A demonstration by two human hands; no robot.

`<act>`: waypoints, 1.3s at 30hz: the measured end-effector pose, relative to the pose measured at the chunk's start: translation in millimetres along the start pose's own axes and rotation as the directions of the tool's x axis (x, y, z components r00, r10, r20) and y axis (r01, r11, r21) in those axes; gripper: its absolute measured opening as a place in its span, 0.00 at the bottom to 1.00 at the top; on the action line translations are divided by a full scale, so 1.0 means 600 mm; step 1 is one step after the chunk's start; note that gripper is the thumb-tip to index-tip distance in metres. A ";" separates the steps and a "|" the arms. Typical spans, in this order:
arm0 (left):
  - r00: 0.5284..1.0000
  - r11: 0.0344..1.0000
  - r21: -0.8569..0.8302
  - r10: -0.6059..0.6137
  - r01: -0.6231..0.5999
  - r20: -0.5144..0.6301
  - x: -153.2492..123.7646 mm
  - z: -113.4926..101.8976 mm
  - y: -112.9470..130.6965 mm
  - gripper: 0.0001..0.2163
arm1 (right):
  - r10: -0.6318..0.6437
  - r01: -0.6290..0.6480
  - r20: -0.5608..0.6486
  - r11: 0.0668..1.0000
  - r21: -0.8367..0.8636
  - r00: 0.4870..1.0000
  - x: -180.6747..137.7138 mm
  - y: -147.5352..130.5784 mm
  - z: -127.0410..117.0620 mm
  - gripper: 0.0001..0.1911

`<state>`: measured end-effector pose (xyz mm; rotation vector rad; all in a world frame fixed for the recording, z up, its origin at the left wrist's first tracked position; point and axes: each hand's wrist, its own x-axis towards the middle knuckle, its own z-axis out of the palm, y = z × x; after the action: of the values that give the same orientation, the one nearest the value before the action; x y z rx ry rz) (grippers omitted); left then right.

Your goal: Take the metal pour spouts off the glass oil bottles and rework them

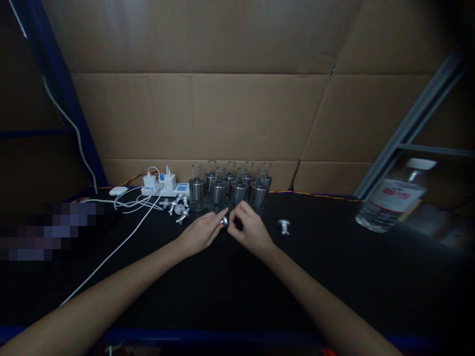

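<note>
My left hand (202, 231) and my right hand (249, 228) meet over the black table top (222, 287), both pinching a small silver metal cap (224, 221) between their fingertips. Just behind the hands stands a cluster of several glass bottles with metal sleeves (230, 188). A few loose silver pump parts (177, 207) lie to the left of the hands. One more silver part (283, 226) lies to the right of my right hand.
A white power strip (163, 187) with chargers and white cables (126, 237) sits at the back left. A clear plastic water bottle (393, 195) lies at the right. Cardboard walls (222, 113) close off the back. Blue and grey shelf posts flank the table.
</note>
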<state>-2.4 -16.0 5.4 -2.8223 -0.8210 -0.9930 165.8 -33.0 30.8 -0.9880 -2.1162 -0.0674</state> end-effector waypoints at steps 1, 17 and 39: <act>1.000 1.000 -0.003 -0.006 0.006 -0.007 0.000 0.000 -0.001 0.20 | 0.019 -0.018 -0.024 0.999 0.047 1.000 0.000 0.001 0.002 0.04; 0.998 0.998 0.009 -0.061 0.061 -0.010 -0.002 0.000 -0.007 0.21 | 0.030 -0.036 0.026 0.959 0.279 0.999 0.001 0.013 0.002 0.04; 0.996 0.814 0.577 0.084 -0.071 0.005 0.019 -0.031 0.012 0.10 | 0.213 -0.211 0.061 0.806 0.553 0.975 0.003 0.002 -0.002 0.07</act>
<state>-1.9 -20.9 27.6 -2.2924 -0.8225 -0.6167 166.8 -31.4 32.6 -0.8468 -1.8351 0.6315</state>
